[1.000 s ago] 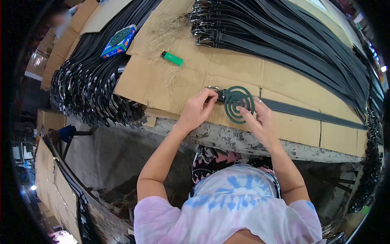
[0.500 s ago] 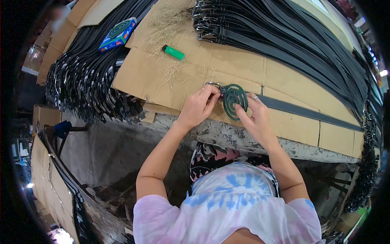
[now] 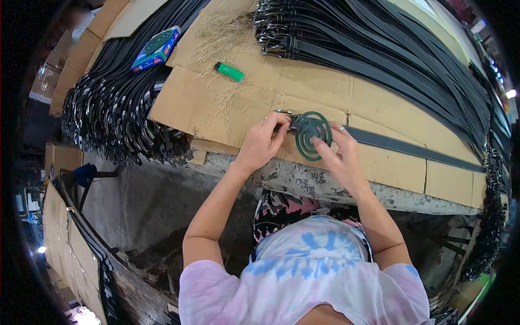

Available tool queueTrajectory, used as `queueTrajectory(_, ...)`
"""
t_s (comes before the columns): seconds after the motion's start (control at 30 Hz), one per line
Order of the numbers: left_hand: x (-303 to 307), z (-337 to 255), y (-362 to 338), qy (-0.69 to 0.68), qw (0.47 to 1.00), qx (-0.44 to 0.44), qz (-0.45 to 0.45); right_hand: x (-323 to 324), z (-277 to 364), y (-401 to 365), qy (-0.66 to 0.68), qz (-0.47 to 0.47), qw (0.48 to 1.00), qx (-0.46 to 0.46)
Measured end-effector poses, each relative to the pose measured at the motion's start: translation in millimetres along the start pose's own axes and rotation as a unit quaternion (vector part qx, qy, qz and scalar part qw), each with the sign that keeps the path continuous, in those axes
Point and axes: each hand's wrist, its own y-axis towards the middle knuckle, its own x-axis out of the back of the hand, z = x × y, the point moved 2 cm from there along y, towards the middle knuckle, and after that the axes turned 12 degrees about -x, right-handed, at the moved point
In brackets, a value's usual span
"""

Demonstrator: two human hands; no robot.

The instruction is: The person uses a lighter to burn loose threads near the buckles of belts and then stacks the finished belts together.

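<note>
A green mosquito coil [image 3: 309, 128] is tilted up in my right hand [image 3: 343, 160], with its thumb and fingers closed on the coil's right side and middle. Under it lies a black belt [image 3: 403, 144], stretched to the right along the cardboard. My left hand [image 3: 263, 143] pinches the belt's buckle end, close to the metal buckle [image 3: 285, 112]. The coil's left edge is right beside the left fingertips. What exactly sits between those fingertips is partly hidden.
Cardboard [image 3: 189, 103] covers the table. On it are a green lighter [image 3: 229, 71], pale cut threads [image 3: 214, 43] and a stack of black belts [image 3: 357, 49]. More belts [image 3: 116, 108] hang over the left edge, a blue mosquito coil box [image 3: 156, 50] on top.
The coil has turned slightly and shows its rings more openly. Both hands stay in nearly the same place, and the belt still lies under them.
</note>
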Motion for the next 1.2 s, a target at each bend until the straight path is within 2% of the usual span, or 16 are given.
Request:
queueTrajectory(0.03, -0.8, -0.2, 1.9, -0.001, 1.000, -0.004, 0.002, 4.4, -6.1, -0.2, 0.006, -0.036, 0.999, -0.002)
queueTrajectory(0.1, 1.1, -0.8, 6.5, 0.042, 0.997, -0.001, -0.063, 12.3, -17.4, -1.2, 0.012, -0.078, 0.997, -0.004)
queueTrajectory(0.13, 2.3, -1.9, 11.7, 0.041, 0.997, -0.005, -0.060, 16.4, -25.7, -1.6, 0.130, -0.100, 0.984, -0.063)
queueTrajectory(0.17, 4.6, -6.5, 20.4, 0.116, 0.992, -0.045, -0.027, 20.1, -31.6, -2.3, 0.246, -0.120, 0.954, -0.120)
queueTrajectory(0.2, 5.3, -11.2, 27.0, 0.191, 0.978, -0.085, 0.005, 24.2, -31.1, -3.2, 0.278, -0.130, 0.944, -0.126)
queueTrajectory(0.3, -5.8, -19.6, 39.5, 0.213, 0.974, -0.050, 0.061, 29.0, -50.7, -4.9, 0.307, -0.146, 0.927, -0.160)
queueTrajectory(0.43, -18.3, 5.6, 55.2, 0.188, 0.976, -0.023, 0.112, 23.9, -69.3, -9.4, 0.325, -0.169, 0.922, -0.125)
queueTrajectory(0.5, -22.0, 13.0, 65.5, 0.127, 0.974, 0.069, 0.174, 24.3, -69.6, -9.8, 0.331, -0.171, 0.920, -0.125)
queueTrajectory(0.6, -26.3, 11.9, 75.3, 0.118, 0.966, 0.079, 0.217, 23.6, -68.3, -9.0, 0.355, -0.163, 0.911, -0.130)
queueTrajectory(0.73, -32.0, 16.4, 79.7, 0.119, 0.964, 0.075, 0.224, 23.0, -67.6, -9.5, 0.374, -0.158, 0.905, -0.126)
queueTrajectory(0.83, -33.8, 15.9, 75.7, 0.140, 0.968, 0.059, 0.197, 23.5, -67.1, -11.2, 0.364, -0.154, 0.912, -0.112)
queueTrajectory(0.9, -31.3, 10.4, 68.6, 0.165, 0.976, 0.017, 0.142, 22.9, -65.3, -11.7, 0.347, -0.151, 0.920, -0.104)
queueTrajectory(0.97, -30.4, 2.9, 61.8, 0.160, 0.981, 0.007, 0.113, 20.3, -58.5, -10.7, 0.347, -0.134, 0.927, -0.058)
queueTrajectory(1.2, -31.3, -0.8, 45.7, 0.110, 0.994, 0.011, 0.007, 16.6, -48.3, 0.0, 0.271, -0.100, 0.954, -0.083)
